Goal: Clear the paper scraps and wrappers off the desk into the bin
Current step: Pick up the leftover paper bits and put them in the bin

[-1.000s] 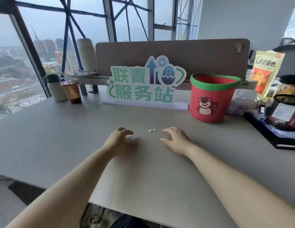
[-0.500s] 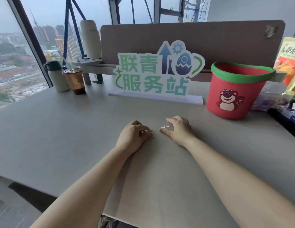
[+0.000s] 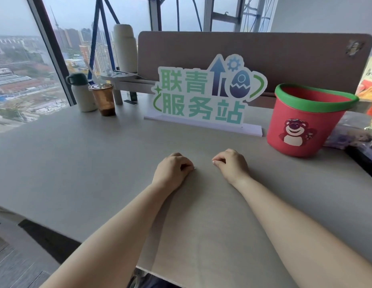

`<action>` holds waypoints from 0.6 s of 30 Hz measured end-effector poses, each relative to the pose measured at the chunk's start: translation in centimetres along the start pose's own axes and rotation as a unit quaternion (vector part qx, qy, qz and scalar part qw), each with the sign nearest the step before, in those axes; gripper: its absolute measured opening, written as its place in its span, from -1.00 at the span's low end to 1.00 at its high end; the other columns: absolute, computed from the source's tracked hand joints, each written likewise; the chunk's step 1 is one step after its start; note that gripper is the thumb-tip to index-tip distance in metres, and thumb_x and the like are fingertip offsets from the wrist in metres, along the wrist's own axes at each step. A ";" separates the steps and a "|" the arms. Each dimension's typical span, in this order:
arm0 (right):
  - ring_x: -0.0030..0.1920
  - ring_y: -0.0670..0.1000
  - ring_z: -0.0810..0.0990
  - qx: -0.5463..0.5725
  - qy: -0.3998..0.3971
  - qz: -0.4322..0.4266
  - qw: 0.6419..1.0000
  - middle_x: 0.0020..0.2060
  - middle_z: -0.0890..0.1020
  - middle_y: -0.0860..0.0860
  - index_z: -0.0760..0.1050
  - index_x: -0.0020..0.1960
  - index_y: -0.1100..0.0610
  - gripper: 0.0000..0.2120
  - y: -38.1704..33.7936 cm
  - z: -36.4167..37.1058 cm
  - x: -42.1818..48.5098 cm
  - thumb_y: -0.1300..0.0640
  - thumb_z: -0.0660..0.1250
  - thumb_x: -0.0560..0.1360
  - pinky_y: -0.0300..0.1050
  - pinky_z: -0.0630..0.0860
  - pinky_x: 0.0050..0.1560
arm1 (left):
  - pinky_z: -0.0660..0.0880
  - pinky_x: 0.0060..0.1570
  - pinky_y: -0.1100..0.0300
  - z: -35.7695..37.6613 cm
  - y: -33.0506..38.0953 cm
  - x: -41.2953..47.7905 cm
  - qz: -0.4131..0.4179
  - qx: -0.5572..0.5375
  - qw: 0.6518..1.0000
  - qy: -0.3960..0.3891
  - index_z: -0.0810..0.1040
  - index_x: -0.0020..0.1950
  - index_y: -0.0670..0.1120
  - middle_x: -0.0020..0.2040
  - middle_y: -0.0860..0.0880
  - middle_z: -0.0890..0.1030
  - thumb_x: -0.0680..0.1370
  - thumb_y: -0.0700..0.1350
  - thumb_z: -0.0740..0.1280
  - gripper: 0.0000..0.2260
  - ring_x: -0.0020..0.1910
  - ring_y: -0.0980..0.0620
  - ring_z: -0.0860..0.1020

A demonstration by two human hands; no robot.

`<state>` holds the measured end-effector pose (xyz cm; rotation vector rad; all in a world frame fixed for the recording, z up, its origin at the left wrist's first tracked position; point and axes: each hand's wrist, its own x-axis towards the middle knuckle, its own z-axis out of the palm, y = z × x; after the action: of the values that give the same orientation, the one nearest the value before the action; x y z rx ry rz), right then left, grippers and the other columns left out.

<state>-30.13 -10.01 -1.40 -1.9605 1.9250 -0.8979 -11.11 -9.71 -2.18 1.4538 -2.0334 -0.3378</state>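
On the pale desk (image 3: 81, 154) my left hand (image 3: 172, 170) lies with its fingers curled, and a sliver of a white paper scrap (image 3: 194, 168) shows at its fingertips. A short gap to the right, my right hand (image 3: 232, 165) also has its fingers curled in, fingertips pinched together over small paper bits that are mostly hidden. No loose scraps show on the desk between the hands. The bin (image 3: 326, 123), a red bucket with a green rim and a bear picture, stands upright at the right, beyond my right hand.
A green-lettered standing sign (image 3: 203, 96) sits behind the hands before a brown divider (image 3: 264, 53). A white bottle (image 3: 82, 93) and an iced coffee cup (image 3: 103, 99) stand back left. Snack bags and clutter (image 3: 365, 121) crowd the right edge.
My right hand slid left over the small scraps and curled its fingers on them; those scraps no longer lie on the desk. My left hand stayed curled round its scrap. The camera moved closer.
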 end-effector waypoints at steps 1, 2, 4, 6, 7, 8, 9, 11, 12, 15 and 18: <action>0.03 0.15 0.57 -0.006 -0.002 0.000 1.000 -0.06 0.62 0.15 0.64 -0.08 0.14 -0.89 -0.1 -0.1 0.0 0.19 0.36 0.43 -0.12 0.43 0.03 | 0.50 -0.04 0.13 0.0 0.1 -0.1 -0.001 0.005 1.000 -0.003 0.66 -0.10 0.01 -0.05 -0.01 0.59 0.47 -0.06 0.36 -0.91 -0.06 -0.06 0.57; 0.04 0.15 0.56 -0.013 -0.003 0.000 1.000 -0.05 0.62 0.16 0.64 -0.07 0.14 -0.88 -0.1 -0.1 0.0 0.18 0.35 0.44 -0.12 0.43 0.03 | 0.48 -0.05 0.14 0.0 0.1 -0.1 -0.002 0.011 1.000 -0.005 0.64 -0.09 0.01 -0.03 -0.01 0.59 0.48 -0.06 0.35 -0.91 -0.05 -0.06 0.56; 0.05 0.16 0.56 -0.029 -0.005 0.002 1.000 -0.03 0.62 0.16 0.63 -0.06 0.13 -0.88 -0.3 -0.2 0.0 0.17 0.34 0.45 -0.13 0.42 0.01 | 0.46 -0.06 0.15 0.0 0.2 -0.1 -0.003 0.020 1.000 -0.010 0.63 -0.08 0.01 -0.02 -0.01 0.58 0.48 -0.06 0.34 -0.91 -0.04 -0.06 0.55; 0.05 0.17 0.55 -0.041 -0.009 0.002 0.999 -0.02 0.61 0.16 0.61 -0.06 0.13 -0.89 -0.3 -0.1 0.0 0.16 0.33 0.46 -0.13 0.41 0.00 | 0.46 -0.06 0.15 0.1 0.1 0.0 0.000 0.027 1.000 -0.014 0.62 -0.08 0.00 -0.03 -0.02 0.57 0.49 -0.06 0.33 -0.91 -0.03 -0.07 0.55; 0.05 0.17 0.55 -0.044 -0.010 0.001 0.999 -0.02 0.61 0.16 0.61 -0.06 0.13 -0.89 -0.3 0.0 0.0 0.16 0.32 0.47 -0.13 0.41 0.00 | 0.46 -0.05 0.15 0.1 0.1 0.0 0.002 0.030 0.999 -0.015 0.62 -0.08 0.00 -0.03 -0.03 0.57 0.49 -0.06 0.33 -0.92 -0.02 -0.08 0.55; 0.04 0.18 0.55 -0.045 -0.010 0.001 0.999 -0.02 0.60 0.16 0.60 -0.06 0.13 -0.89 -0.3 0.0 0.1 0.16 0.32 0.47 -0.13 0.41 -0.01 | 0.46 -0.05 0.14 0.1 0.0 0.1 0.004 0.032 0.999 -0.016 0.61 -0.08 -0.01 -0.03 -0.04 0.57 0.49 -0.07 0.33 -0.91 -0.02 -0.08 0.55; 0.04 0.18 0.55 -0.044 -0.011 0.001 0.999 -0.01 0.60 0.16 0.59 -0.07 0.13 -0.89 -0.3 0.1 0.2 0.16 0.32 0.47 -0.13 0.41 -0.01 | 0.46 -0.05 0.14 0.1 0.0 0.2 0.005 0.032 0.999 -0.016 0.61 -0.08 -0.01 -0.03 -0.04 0.58 0.49 -0.08 0.33 -0.91 -0.02 -0.09 0.55; 0.04 0.18 0.55 -0.040 -0.016 0.002 0.999 -0.02 0.61 0.16 0.59 -0.07 0.14 -0.90 -0.1 0.0 0.4 0.16 0.31 0.47 -0.12 0.42 0.01 | 0.46 -0.04 0.14 0.1 -0.1 0.3 0.008 0.030 0.999 -0.016 0.61 -0.07 -0.02 -0.03 -0.06 0.58 0.49 -0.09 0.32 -0.91 -0.03 -0.10 0.55; 0.04 0.18 0.56 -0.035 -0.019 0.001 0.999 -0.02 0.62 0.16 0.59 -0.08 0.15 -0.90 0.0 0.0 0.6 0.16 0.32 0.47 -0.11 0.43 0.02 | 0.47 -0.04 0.13 0.1 -0.1 0.5 0.010 0.028 0.999 -0.017 0.62 -0.06 -0.03 -0.03 -0.06 0.58 0.50 -0.10 0.32 -0.91 -0.03 -0.10 0.55; 0.01 0.15 0.59 0.004 -0.018 0.006 1.000 -0.07 0.67 0.14 0.60 -0.11 0.16 -0.91 0.3 -0.2 1.2 0.19 0.32 0.46 -0.10 0.46 0.02 | 0.50 -0.02 0.10 0.1 -0.3 1.1 0.008 0.011 1.000 -0.018 0.62 -0.08 -0.05 -0.05 -0.08 0.59 0.50 -0.10 0.34 -0.92 -0.06 -0.11 0.55; -0.03 0.10 0.59 0.040 -0.015 0.019 0.999 -0.10 0.69 0.12 0.61 -0.10 0.17 -0.90 0.6 -0.7 1.7 0.19 0.32 0.47 -0.19 0.40 -0.06 | 0.50 0.00 0.11 -0.2 -0.6 1.9 -0.020 -0.020 1.000 -0.004 0.63 -0.11 -0.06 -0.07 -0.07 0.60 0.49 -0.10 0.36 -0.93 -0.08 -0.08 0.56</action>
<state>-31.08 -11.50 -0.80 -1.8751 1.8727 -0.9168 -10.88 -11.67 -1.70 1.4733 -1.9941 -0.3981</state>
